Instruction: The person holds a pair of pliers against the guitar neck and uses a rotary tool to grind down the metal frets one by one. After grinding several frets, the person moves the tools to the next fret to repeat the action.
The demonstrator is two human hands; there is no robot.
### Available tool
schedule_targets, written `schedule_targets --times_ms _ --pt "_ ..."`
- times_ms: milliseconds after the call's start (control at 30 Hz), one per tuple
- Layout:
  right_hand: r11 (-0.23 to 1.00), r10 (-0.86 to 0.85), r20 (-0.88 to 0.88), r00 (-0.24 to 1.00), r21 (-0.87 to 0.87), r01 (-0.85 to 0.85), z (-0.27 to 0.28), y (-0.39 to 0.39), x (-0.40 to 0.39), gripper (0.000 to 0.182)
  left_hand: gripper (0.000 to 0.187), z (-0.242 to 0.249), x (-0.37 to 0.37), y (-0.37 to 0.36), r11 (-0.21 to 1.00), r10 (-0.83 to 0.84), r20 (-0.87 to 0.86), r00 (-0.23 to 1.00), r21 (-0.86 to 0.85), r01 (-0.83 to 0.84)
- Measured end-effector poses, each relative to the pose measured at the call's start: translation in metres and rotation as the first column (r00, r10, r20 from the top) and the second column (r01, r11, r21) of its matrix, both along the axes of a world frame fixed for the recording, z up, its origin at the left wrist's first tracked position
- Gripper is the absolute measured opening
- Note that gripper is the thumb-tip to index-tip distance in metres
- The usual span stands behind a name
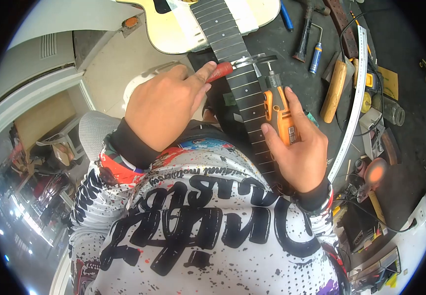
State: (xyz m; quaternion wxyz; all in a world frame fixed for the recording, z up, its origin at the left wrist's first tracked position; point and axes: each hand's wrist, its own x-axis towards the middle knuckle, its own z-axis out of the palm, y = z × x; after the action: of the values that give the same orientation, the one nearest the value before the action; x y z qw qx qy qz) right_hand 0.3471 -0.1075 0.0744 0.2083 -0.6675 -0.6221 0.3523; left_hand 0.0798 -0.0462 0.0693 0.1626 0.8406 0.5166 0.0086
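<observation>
My left hand [161, 105] is closed around red-handled pliers [220, 72], index finger laid along the grip. Their metal head reaches right over the fretboard [231, 46] of a guitar. In my right hand [301, 147] is an orange rotary tool [283, 115], pointing away from me, thumb and index finger on either side of its body. A thin dark disc [268, 59] on its shaft meets the pliers' metal head in this view. The guitar's pale body [176, 29] lies at the top, its neck running down toward me under both tools.
On the dark bench to the right lie a hammer [303, 42], a blue tube [316, 58], a wooden handle [334, 91] and a long white ruler [353, 110]. A glass jar [395, 112] and cables sit farther right. A shelf [58, 142] stands at left.
</observation>
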Motion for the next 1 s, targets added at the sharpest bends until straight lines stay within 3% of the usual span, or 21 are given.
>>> schedule_targets --times_ms 467,1000 --pt "1.0 -0.019 0.084 0.996 0.025 0.017 0.006 -0.034 -0.007 0.074 0.046 -0.023 -0.011 -0.027 0.997 0.004 0.096 0.995 0.071 -0.011" --pt "0.999 0.021 0.225 0.974 0.04 -0.031 -0.007 -0.035 -0.014 0.073 0.042 -0.025 0.0 -0.03 0.998 -0.009 0.093 0.996 0.069 0.003"
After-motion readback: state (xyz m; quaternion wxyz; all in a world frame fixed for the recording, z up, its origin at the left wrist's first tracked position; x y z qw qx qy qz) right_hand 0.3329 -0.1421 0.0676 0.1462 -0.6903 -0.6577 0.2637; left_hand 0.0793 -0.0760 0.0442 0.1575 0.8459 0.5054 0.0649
